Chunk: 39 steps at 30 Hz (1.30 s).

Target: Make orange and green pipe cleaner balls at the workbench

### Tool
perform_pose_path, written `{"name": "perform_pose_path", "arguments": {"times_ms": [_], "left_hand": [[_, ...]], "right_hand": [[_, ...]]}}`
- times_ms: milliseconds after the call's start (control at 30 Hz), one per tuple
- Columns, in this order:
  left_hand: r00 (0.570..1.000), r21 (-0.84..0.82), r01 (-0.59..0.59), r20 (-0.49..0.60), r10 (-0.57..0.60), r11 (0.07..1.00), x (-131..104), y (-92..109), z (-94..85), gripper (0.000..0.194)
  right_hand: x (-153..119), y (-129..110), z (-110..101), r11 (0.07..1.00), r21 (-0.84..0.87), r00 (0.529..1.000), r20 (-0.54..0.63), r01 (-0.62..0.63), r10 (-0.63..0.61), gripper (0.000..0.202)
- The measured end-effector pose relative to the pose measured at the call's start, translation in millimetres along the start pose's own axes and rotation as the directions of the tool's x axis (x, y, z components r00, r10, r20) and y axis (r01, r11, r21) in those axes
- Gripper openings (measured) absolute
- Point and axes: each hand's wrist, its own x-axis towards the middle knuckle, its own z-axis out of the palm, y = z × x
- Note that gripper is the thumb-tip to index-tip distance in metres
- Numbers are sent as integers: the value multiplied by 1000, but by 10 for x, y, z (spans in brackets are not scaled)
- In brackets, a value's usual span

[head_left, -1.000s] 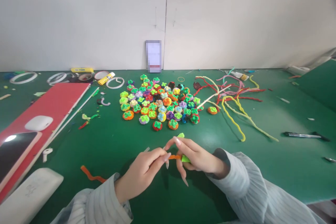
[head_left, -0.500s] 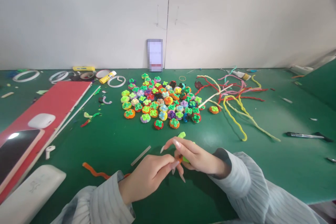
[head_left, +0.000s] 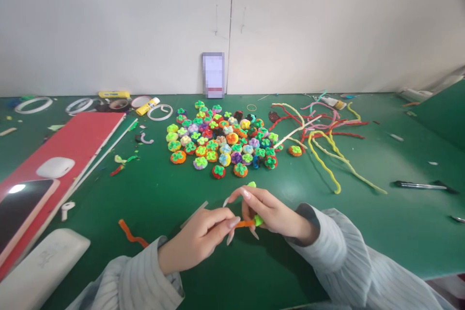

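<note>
My left hand (head_left: 201, 237) is closed in a pinch on an orange pipe cleaner (head_left: 246, 223); its wavy loose end (head_left: 131, 233) trails out past my left sleeve. Around a bright green pipe cleaner piece (head_left: 258, 220) the fingers of my right hand (head_left: 267, 210) are curled, and the orange strand runs into that green piece. Another bit of green pokes up above the right fingers. Much of the green piece is hidden by my hand. Under my left hand lies a thin translucent stick (head_left: 194, 214).
Beyond my hands spreads a pile of small colourful pipe cleaner flowers (head_left: 225, 143). Loose pipe cleaners (head_left: 329, 143) lie to the right, near a black pen-like tool (head_left: 421, 185). At left are a red board (head_left: 90, 128), phone (head_left: 27, 218) and white case (head_left: 51, 261). A phone (head_left: 213, 75) leans on the wall.
My left hand has drawn slightly left, away from my right hand, so a stretch of orange pipe cleaner now shows between them. The right hand has barely moved.
</note>
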Motion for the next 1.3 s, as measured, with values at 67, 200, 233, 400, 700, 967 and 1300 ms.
{"name": "perform_pose_path", "arguments": {"times_ms": [67, 200, 233, 400, 700, 967, 1300], "left_hand": [[1000, 5, 3, -5, -3, 1000, 1, -6, 11, 36], [1000, 23, -20, 2, 20, 1000, 20, -8, 62, 36], [999, 31, -32, 10, 31, 999, 27, -6, 79, 36], [995, 101, -99, 6, 99, 990, 52, -17, 154, 34], [972, 61, -10, -232, 24, 998, 17, -77, 96, 29], [967, 89, -15, -251, 37, 996, 37, -70, 89, 31], [938, 206, 10, -340, 62, 978, 70, -76, 97, 29]], "right_hand": [[0, -9, -1, 1000, -11, 1000, -5, 5, -5, 44], [-4, -2, 19, 999, -31, 1000, 8, 9, -9, 43], [-4, 6, 30, 999, -34, 1000, 12, 9, -8, 42], [-9, 51, 94, 1000, -30, 1000, 0, -6, 6, 41], [-2, -14, -45, 997, -12, 992, -106, -70, 68, 49], [-5, -6, 35, 974, -228, 993, -115, -3, -24, 42], [15, 10, 14, 988, -156, 965, -257, -1, -39, 34]]}}
